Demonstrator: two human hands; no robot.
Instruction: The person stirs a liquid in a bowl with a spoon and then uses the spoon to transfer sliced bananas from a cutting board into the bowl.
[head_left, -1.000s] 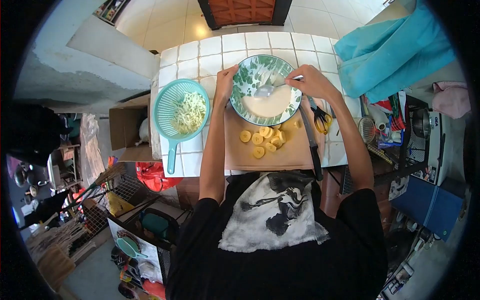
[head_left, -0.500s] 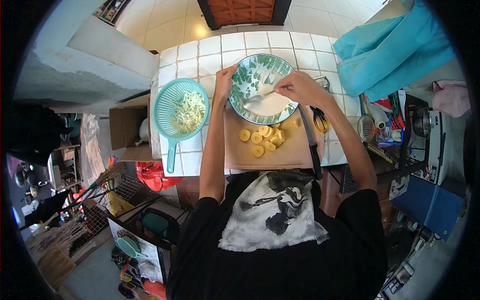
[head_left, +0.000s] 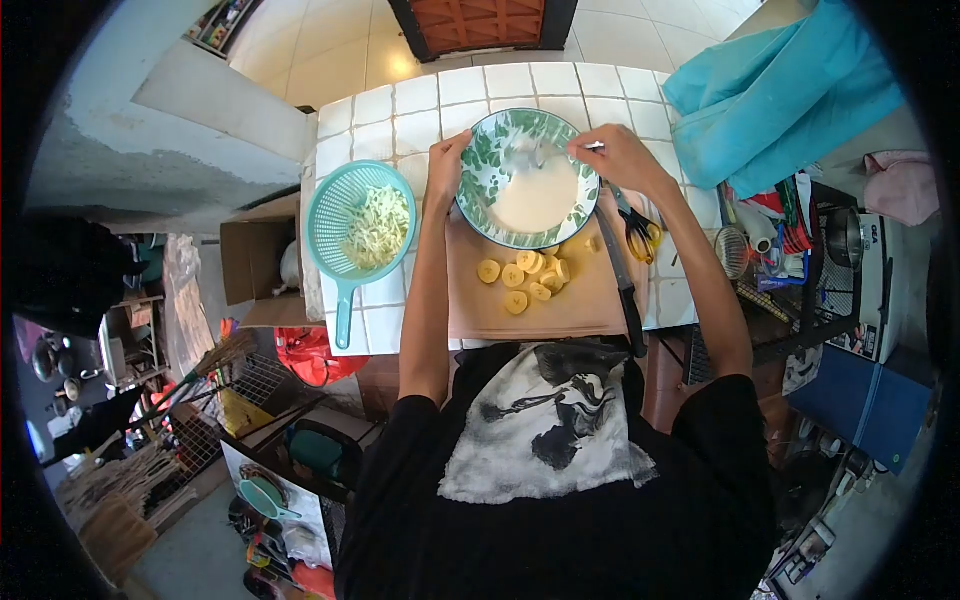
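My left hand [head_left: 449, 166] grips the left rim of a green-and-white enamel basin [head_left: 485, 160], its fingers partly hidden at the edge. Pale, runny batter [head_left: 538, 200] pools in the basin. Over the right rim, my right hand [head_left: 622, 158] pinches the handle of a spoon [head_left: 528, 158], whose blurred bowl end is at the far side of the batter. Just below the basin, several banana slices [head_left: 516, 302] lie on a tan cutting board [head_left: 475, 318]. A dark-handled knife [head_left: 628, 295] rests along the board's right edge.
At the left of the white tiled counter [head_left: 418, 95] stands a turquoise colander [head_left: 330, 215] holding shredded cabbage [head_left: 378, 228]. Yellow-and-black-handled scissors [head_left: 642, 238] lie right of the knife. Turquoise cloth [head_left: 770, 100] hangs over the counter's far right corner.
My right hand has moved right and slightly away from me, to the basin's right rim. The spoon has swept from the near left of the batter to its far side.
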